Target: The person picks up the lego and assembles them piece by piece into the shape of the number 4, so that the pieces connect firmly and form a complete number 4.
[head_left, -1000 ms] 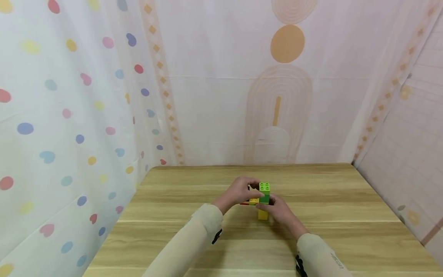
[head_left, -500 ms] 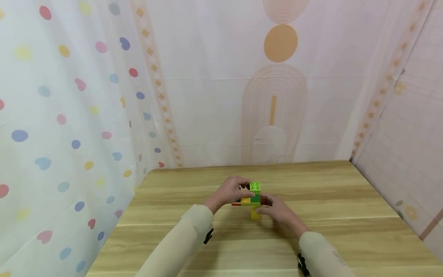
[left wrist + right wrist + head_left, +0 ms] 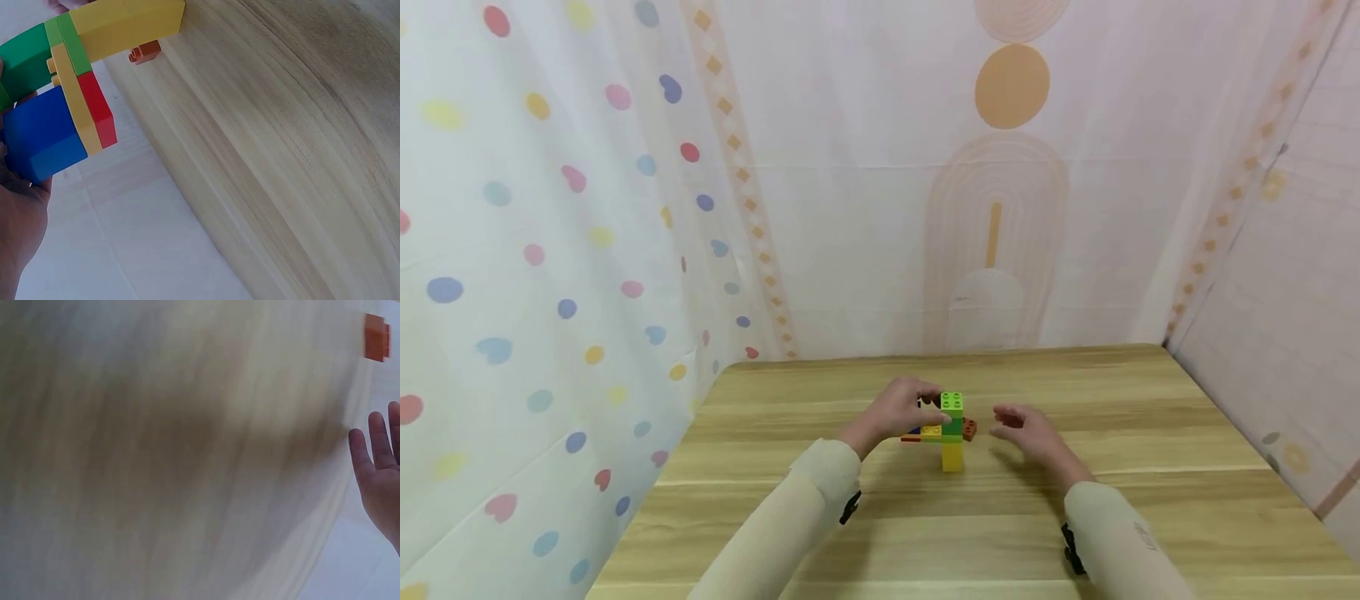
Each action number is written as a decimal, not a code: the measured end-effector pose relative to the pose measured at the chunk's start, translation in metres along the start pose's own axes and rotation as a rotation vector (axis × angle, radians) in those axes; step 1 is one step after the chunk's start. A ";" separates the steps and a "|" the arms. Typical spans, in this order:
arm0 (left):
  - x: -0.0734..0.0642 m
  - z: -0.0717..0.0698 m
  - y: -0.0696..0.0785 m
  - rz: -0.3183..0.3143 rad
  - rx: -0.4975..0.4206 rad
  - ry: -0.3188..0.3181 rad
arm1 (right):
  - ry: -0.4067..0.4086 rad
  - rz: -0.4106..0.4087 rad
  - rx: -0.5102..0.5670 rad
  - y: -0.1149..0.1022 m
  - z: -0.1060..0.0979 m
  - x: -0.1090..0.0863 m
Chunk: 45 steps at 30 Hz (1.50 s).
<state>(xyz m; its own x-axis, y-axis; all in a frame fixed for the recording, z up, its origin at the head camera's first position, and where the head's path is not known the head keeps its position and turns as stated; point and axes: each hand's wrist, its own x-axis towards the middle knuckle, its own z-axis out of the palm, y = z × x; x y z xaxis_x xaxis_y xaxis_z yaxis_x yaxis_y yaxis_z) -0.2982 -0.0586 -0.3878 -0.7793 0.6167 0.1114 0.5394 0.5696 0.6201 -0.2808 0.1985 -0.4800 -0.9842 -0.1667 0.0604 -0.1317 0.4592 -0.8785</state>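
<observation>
A structure of toy building bricks stands upright on the table, its green bricks [image 3: 952, 408] above and its yellow bricks [image 3: 952, 457] below. My left hand [image 3: 891, 410] holds its upper part, with the thumb on the green side. A blue brick [image 3: 47, 134] lies against the palm side in the left wrist view, beside a thin yellow piece and a red piece [image 3: 99, 109]. To the right of the structure sits a brown-orange brick [image 3: 970, 429] on the table. Apart from both, my right hand [image 3: 1033, 435] hovers further right with relaxed fingers and holds nothing.
The wood-grain table [image 3: 880, 542] spreads around the bricks. A patterned curtain [image 3: 850, 250] hangs along its back edge, with a dotted one [image 3: 610, 292] at the left and another [image 3: 1285, 333] at the right.
My right hand has come off the bricks and moved right, so the brown-orange brick now shows. The left hand keeps its hold on the structure.
</observation>
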 end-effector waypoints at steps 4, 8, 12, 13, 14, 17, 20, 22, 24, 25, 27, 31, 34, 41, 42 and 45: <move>0.000 0.000 -0.001 -0.010 -0.002 0.003 | 0.009 0.014 -0.052 0.002 0.012 0.008; -0.001 0.000 -0.001 -0.015 0.005 0.004 | 0.006 0.036 -0.082 -0.002 0.023 0.015; -0.001 0.000 -0.001 -0.009 0.001 0.005 | 0.016 0.029 -0.124 -0.005 0.033 0.019; -0.001 0.000 -0.001 -0.009 -0.005 0.006 | 0.022 0.028 -0.132 -0.006 0.035 0.020; -0.001 0.000 -0.001 -0.010 -0.010 0.007 | 0.029 0.025 -0.140 -0.006 0.037 0.021; -0.001 0.000 0.000 -0.017 -0.023 0.009 | 0.037 0.010 -0.168 -0.006 0.041 0.023; -0.001 0.000 0.000 -0.021 -0.031 0.010 | 0.041 0.009 -0.198 -0.005 0.042 0.024; 0.000 0.001 0.000 -0.022 -0.032 0.012 | 0.039 0.006 -0.218 -0.004 0.043 0.025; 0.000 0.001 -0.001 -0.026 -0.032 0.015 | 0.041 0.002 -0.242 -0.004 0.043 0.026; -0.001 0.001 -0.001 -0.029 -0.031 0.016 | 0.039 -0.001 -0.248 -0.003 0.043 0.026; -0.001 0.000 -0.001 -0.032 -0.028 0.018 | 0.035 -0.015 -0.264 -0.003 0.044 0.027; -0.002 0.000 -0.002 -0.036 -0.034 0.018 | 0.036 -0.036 -0.289 -0.004 0.044 0.027; -0.001 0.001 -0.003 -0.038 -0.045 0.021 | 0.045 -0.039 -0.307 -0.005 0.043 0.027; -0.002 0.002 -0.005 -0.038 -0.055 0.033 | 0.047 -0.035 -0.305 -0.005 0.041 0.026; -0.001 0.002 -0.005 -0.036 -0.053 0.034 | 0.047 -0.034 -0.303 -0.005 0.041 0.025; -0.002 0.003 -0.006 -0.030 -0.044 0.040 | 0.044 -0.037 -0.303 -0.004 0.040 0.025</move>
<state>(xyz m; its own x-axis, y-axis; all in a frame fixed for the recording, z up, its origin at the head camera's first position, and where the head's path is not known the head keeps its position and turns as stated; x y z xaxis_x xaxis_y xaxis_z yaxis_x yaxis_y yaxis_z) -0.2993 -0.0614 -0.3938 -0.8074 0.5770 0.1228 0.5020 0.5625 0.6570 -0.2996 0.1577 -0.4934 -0.9814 -0.1529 0.1159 -0.1902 0.6937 -0.6947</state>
